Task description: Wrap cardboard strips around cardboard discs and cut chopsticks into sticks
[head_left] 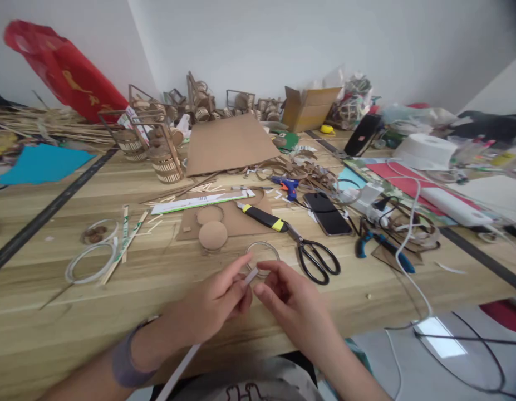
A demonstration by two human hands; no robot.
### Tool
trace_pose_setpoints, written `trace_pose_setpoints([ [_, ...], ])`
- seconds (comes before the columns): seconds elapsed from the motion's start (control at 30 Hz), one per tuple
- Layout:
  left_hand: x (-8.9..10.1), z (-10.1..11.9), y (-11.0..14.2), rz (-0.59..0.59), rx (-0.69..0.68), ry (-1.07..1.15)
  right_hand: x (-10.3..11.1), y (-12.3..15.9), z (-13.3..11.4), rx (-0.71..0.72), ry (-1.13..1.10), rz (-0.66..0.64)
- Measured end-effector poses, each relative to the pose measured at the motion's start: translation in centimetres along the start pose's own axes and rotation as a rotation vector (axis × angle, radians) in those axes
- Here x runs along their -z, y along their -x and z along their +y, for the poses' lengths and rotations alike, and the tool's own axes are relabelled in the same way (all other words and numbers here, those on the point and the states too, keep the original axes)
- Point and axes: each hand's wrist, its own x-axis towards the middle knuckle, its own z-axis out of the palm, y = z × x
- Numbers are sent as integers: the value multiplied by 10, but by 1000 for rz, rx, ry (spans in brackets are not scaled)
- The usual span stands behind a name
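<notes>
A narrow white strip [182, 370] runs up from my lap beneath my left hand [214, 303], and its short end sticks out between the thumb and fingers, which are closed on it. Facing it, my right hand [289, 295] has its fingers curled and thumb apart from the index finger, close by the strip's tip; I see nothing held there. Just beyond both hands lies a thin ring [263, 243], partly covered by them. Black-handled scissors [318, 259] rest to the right, beside a yellow and black utility knife [264, 217]. A round cardboard disc [213, 235] is farther left.
White coiled strip [91, 273] and thin sticks [126, 245] lie at left. Behind are a cardboard sheet [230, 142], a blue glue gun [289, 186] and small wooden bucket models [166, 161]. To the right are a phone [327, 213], blue-handled pliers [385, 245] and a trailing white cable [408, 273].
</notes>
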Motion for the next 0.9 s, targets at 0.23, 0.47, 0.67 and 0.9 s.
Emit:
trace_pose_setpoints([
  [0.23,13,-6,-1,-111,57,97,25,-42,5,-23,-82,123],
  [0.47,39,-14,10,-176,263,275,75,-82,20,-104,-286,314],
  [0.67,38,-11,18,-166,302,210,62,-103,15,2,-431,431],
  [0.9,18,2,26,-194,310,-53,81,-127,-30,-7,-730,470],
])
